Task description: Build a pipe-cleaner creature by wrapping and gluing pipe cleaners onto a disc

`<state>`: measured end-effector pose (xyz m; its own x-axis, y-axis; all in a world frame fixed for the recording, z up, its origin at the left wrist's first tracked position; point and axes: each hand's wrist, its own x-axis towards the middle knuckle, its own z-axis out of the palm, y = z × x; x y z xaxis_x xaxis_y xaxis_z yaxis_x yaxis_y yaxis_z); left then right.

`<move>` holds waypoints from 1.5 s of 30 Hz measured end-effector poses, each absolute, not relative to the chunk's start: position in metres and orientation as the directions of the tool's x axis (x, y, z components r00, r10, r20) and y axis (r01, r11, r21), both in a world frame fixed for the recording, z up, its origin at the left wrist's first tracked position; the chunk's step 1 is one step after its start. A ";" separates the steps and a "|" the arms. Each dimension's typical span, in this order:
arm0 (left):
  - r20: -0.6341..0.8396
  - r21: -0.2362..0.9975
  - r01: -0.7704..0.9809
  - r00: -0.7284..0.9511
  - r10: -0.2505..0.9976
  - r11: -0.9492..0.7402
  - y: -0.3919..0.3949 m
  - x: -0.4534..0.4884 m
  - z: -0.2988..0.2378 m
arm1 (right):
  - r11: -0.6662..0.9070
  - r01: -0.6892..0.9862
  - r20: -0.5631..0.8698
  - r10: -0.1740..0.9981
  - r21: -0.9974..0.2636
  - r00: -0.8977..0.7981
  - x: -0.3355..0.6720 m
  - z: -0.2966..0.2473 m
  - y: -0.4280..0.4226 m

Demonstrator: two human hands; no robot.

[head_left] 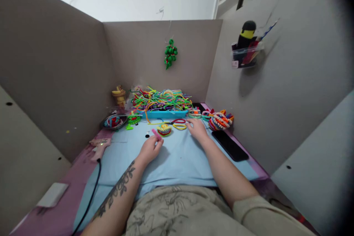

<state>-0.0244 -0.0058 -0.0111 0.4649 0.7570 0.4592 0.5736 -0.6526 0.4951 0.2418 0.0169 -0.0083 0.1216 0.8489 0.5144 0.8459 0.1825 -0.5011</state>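
My left hand [150,148] rests on the light blue cloth [177,162] with its fingers closed on a small pink piece [156,134]. Just beyond it lies a small round coil [164,129] of yellow, red and blue pipe cleaners. My right hand [197,128] lies flat on the cloth, fingers stretched toward red-handled scissors [178,121] and a yellow loop [180,127], touching or nearly touching them. A blue tray [163,114] behind them holds a heap of coloured pipe cleaners [162,99].
A black phone [229,145] lies at the right of the cloth. Finished coiled pieces [220,120] sit at the back right, a round dish [114,121] and a yellow figure [119,96] at the back left. Grey partition walls [55,81] enclose the desk; a black cable [92,191] runs along the left.
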 end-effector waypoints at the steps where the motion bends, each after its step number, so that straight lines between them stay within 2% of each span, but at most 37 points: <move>1: 0.437 0.465 0.579 0.508 0.743 -0.670 -0.009 -0.024 -0.010 | 0.341 0.773 0.556 0.831 -0.534 0.018 0.228 -0.006 0.011; 2: 0.414 0.432 0.591 0.541 0.732 -0.681 -0.012 -0.023 -0.008 | 0.468 0.678 0.575 0.814 -0.567 -0.082 0.215 -0.004 0.006; 4: 0.383 0.364 0.625 0.576 0.722 -0.691 -0.016 -0.021 -0.007 | 0.597 0.501 0.593 0.783 -0.627 -0.191 0.191 -0.003 -0.004; 6: 0.374 0.310 0.657 0.581 0.723 -0.688 -0.018 -0.020 -0.007 | 0.617 0.404 0.577 0.783 -0.675 -0.232 0.176 -0.005 -0.010; 10: 0.377 0.269 0.685 0.572 0.728 -0.677 -0.018 -0.019 -0.008 | 0.589 0.335 0.541 0.808 -0.735 -0.233 0.172 -0.010 -0.009; 13: 0.402 0.338 0.665 0.538 0.741 -0.666 -0.016 -0.019 -0.009 | 0.545 0.296 0.514 0.838 -0.784 -0.182 0.179 -0.012 -0.006; 17: 0.464 0.548 0.540 0.439 0.769 -0.639 -0.011 -0.020 -0.012 | 0.497 0.230 0.477 0.868 -0.837 -0.138 0.181 -0.011 -0.004; 19: 0.491 0.615 0.480 0.387 0.780 -0.625 -0.007 -0.021 -0.015 | 0.498 0.219 0.478 0.867 -0.839 -0.141 0.179 -0.012 -0.004; 23: 0.561 0.630 0.434 0.321 0.764 -0.644 -0.003 -0.022 -0.019 | 0.489 0.193 0.469 0.872 -0.851 -0.144 0.174 -0.014 -0.004; 26: 0.535 0.681 0.397 0.304 0.788 -0.616 -0.002 -0.022 -0.020 | 0.454 0.147 0.427 0.885 -0.879 -0.182 0.169 -0.014 -0.006; 30: 0.479 0.759 0.331 0.299 0.825 -0.561 -0.003 -0.020 -0.020 | 0.459 0.167 0.420 0.879 -0.872 -0.226 0.160 -0.014 -0.009; 39: 0.371 0.828 0.355 0.232 0.899 -0.434 -0.008 -0.018 -0.011 | 0.579 0.289 0.580 0.810 -0.762 -0.094 0.159 -0.013 -0.013; 45: 0.364 0.840 0.369 0.157 0.918 -0.397 -0.010 -0.021 -0.002 | 0.600 0.320 0.620 0.783 -0.733 -0.049 0.165 -0.010 -0.011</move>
